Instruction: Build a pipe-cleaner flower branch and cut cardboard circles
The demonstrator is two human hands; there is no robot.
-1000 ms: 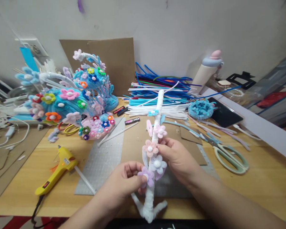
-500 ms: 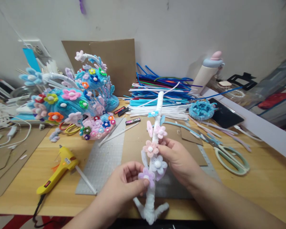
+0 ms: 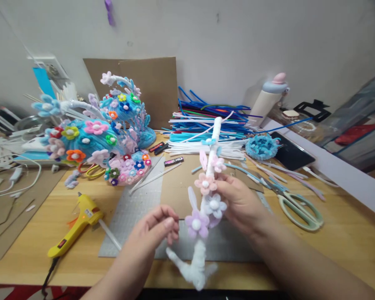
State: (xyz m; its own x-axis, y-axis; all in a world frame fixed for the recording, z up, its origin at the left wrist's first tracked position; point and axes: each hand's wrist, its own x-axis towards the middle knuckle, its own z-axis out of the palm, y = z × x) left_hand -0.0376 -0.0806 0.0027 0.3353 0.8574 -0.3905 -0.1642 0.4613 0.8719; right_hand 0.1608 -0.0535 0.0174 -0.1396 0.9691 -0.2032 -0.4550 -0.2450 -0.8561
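Observation:
A white wrapped stem (image 3: 199,254) stands nearly upright over the mat, tilted slightly right, with short branches at its base. Along it sit a purple flower (image 3: 196,224), a pale blue flower (image 3: 215,205), a peach flower (image 3: 205,183) and a smaller pink one. My right hand (image 3: 242,200) grips the stem from the right, behind the flowers; some of its fingertips are hidden. Just left of the purple flower is my left hand (image 3: 158,229), apart from the stem, its fingers loosely curled and nothing visible between them.
A yellow glue gun (image 3: 76,225) lies at left, near decorated blue flower pieces (image 3: 95,137). Pipe cleaners (image 3: 206,148) are piled at the back. Green-handled scissors (image 3: 300,208), a blue fuzzy ring (image 3: 261,146) and a phone (image 3: 292,152) are at right. A grey mat (image 3: 121,221) lies in front.
My left hand has let go of the purple flower and moved left and slightly up. The stem's upper part has shifted right with my right hand, and its base has swung slightly.

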